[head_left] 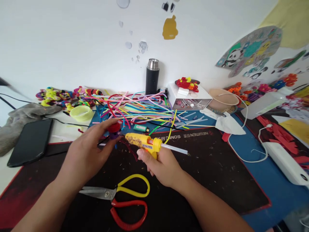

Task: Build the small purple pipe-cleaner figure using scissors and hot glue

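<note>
My left hand (90, 151) pinches a small red and purple pipe-cleaner figure (114, 129) between thumb and fingers. Wrapped round the handle of a yellow hot glue gun (142, 141) is my right hand (164, 166). The gun's nozzle points left, close to the figure; whether they touch I cannot tell. A clear glue stick (176, 149) sticks out of the gun's back end. Below both hands, scissors (113, 193) with one yellow and one red handle lie on the dark mat (217, 180), blades toward the left.
A heap of coloured pipe cleaners (140, 108) lies behind the hands, with a black thermos (152, 77) and a white drawer box (189, 96) at the wall. A phone (30, 141) rests at left. At right are a white power strip (285, 162) and its cable.
</note>
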The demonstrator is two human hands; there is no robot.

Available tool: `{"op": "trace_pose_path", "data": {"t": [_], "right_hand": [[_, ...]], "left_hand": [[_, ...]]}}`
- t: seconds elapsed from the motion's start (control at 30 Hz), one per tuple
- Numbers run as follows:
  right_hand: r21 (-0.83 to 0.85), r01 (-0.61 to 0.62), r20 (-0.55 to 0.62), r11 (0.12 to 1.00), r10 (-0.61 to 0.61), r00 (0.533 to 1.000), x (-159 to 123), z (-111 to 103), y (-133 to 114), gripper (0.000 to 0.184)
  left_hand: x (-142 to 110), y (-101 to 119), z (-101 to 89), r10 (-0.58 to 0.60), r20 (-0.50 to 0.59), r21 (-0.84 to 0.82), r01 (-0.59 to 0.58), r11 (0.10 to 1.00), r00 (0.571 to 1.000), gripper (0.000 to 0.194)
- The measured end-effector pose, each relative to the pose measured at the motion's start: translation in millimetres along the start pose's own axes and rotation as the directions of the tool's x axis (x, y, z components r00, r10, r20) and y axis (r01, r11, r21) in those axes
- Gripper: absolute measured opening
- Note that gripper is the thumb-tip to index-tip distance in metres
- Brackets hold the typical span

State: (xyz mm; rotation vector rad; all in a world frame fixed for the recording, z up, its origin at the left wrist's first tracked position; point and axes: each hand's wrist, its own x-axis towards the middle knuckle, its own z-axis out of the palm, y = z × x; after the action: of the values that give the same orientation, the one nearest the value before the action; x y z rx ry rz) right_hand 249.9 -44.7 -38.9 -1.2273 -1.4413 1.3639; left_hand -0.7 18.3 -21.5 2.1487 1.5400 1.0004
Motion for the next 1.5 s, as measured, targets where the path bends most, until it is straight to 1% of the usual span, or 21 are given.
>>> {"op": "trace_pose_path", "data": {"t": [0.03, 0.07, 0.1, 0.17, 0.2, 0.27, 0.33, 0.37, 0.43, 0.53, 0.63, 0.7, 0.8, 0.87, 1.0, 1.1, 1.2, 1.27, 1.33, 1.43, 1.5], "right_hand": [[-0.018, -0.007, -0.008, 1.000, 0.007, 1.000, 1, 0, 3, 0.052], [-0.037, -0.016, -0.022, 0.999, 0.016, 1.000, 2, 0, 6, 0.052], [-0.042, -0.029, -0.035, 0.999, 0.028, 0.999, 4, 0, 8, 0.052], [-0.008, -0.034, -0.097, 0.999, 0.033, 0.995, 8, 0, 8, 0.057], [0.032, -0.037, -0.128, 0.999, 0.041, 0.991, 9, 0, 6, 0.060], [0.148, -0.014, -0.211, 0.989, 0.046, 0.976, 9, -1, -2, 0.066], [0.267, 0.032, -0.293, 0.963, 0.049, 0.955, 4, -4, -13, 0.067], [0.321, 0.051, -0.330, 0.946, 0.061, 0.942, 0, -6, -17, 0.067], [0.413, 0.062, -0.396, 0.908, 0.118, 0.911, -14, -10, -21, 0.067], [0.515, 0.045, -0.456, 0.856, 0.229, 0.860, -38, -19, -15, 0.068], [0.622, 0.017, -0.503, 0.783, 0.383, 0.775, -57, -27, -6, 0.064], [0.694, -0.050, -0.463, 0.718, 0.499, 0.732, -64, -32, -4, 0.059], [0.722, -0.184, -0.355, 0.667, 0.585, 0.729, -68, -35, -9, 0.058], [0.681, -0.271, -0.309, 0.681, 0.602, 0.736, -70, -38, -13, 0.060], [0.515, -0.432, -0.308, 0.740, 0.630, 0.713, -77, -45, -14, 0.069], [0.298, -0.530, -0.347, 0.794, 0.607, 0.715, -89, -55, -6, 0.067], [0.006, -0.582, -0.362, 0.813, 0.544, 0.757, -103, -66, 3, 0.060], [-0.168, -0.532, -0.378, 0.830, 0.445, 0.812, -110, -69, 8, 0.054], [-0.278, -0.428, -0.361, 0.860, 0.319, 0.876, -111, -66, 12, 0.047], [-0.372, -0.272, -0.251, 0.888, 0.185, 0.950, -99, -44, 13, 0.035], [-0.504, -0.200, -0.191, 0.840, 0.117, 0.975, -84, -22, 11, 0.024]], "left_hand": [[1, -1, -2.9, -0.013, -0.025, -0.007, 0.013, 1.000, 1.000, 0.054], [3, -1, -6.0, -0.078, -0.058, -0.022, 0.077, 0.997, 0.995, 0.058], [5, 0, -8.9, -0.144, -0.138, -0.055, 0.137, 0.989, 0.980, 0.062], [11, 7, -14.1, -0.232, -0.238, -0.294, 0.158, 0.943, 0.943, 0.069], [14, 11, -16.1, -0.286, -0.213, -0.449, 0.167, 0.878, 0.934, 0.067], [19, 20, -19.1, -0.400, -0.195, -0.656, 0.184, 0.732, 0.895, 0.053], [23, 25, -20.4, -0.438, -0.076, -0.784, 0.217, 0.581, 0.896, 0.044], [24, 25, -20.5, -0.439, -0.045, -0.828, 0.212, 0.519, 0.897, 0.041], [25, 24, -19.7, -0.429, -0.015, -0.867, 0.202, 0.456, 0.903, 0.042], [25, 22, -17.7, -0.423, -0.020, -0.874, 0.189, 0.447, 0.906, 0.047], [24, 24, -16.6, -0.398, -0.015, -0.866, 0.187, 0.464, 0.917, 0.048], [22, 24, -16.1, -0.377, 0.001, -0.863, 0.191, 0.468, 0.926, 0.049], [22, 23, -14.9, -0.372, 0.026, -0.864, 0.208, 0.458, 0.928, 0.053], [21, 22, -13.8, -0.366, 0.036, -0.864, 0.212, 0.456, 0.930, 0.054], [22, 20, -11.6, -0.330, 0.025, -0.875, 0.180, 0.449, 0.944, 0.053], [21, 21, -10.2, -0.294, 0.021, -0.877, 0.159, 0.453, 0.956, 0.056], [20, 21, -8.5, -0.259, 0.028, -0.876, 0.149, 0.459, 0.966, 0.056], [19, 20, -7.2, -0.238, 0.044, -0.876, 0.152, 0.457, 0.970, 0.054], [18, 20, -5.7, -0.226, 0.051, -0.878, 0.152, 0.455, 0.973, 0.053], [18, 19, -3.4, -0.208, 0.056, -0.871, 0.150, 0.467, 0.976, 0.053], [18, 18, -2.1, -0.202, 0.059, -0.861, 0.152, 0.486, 0.978, 0.054]]}}
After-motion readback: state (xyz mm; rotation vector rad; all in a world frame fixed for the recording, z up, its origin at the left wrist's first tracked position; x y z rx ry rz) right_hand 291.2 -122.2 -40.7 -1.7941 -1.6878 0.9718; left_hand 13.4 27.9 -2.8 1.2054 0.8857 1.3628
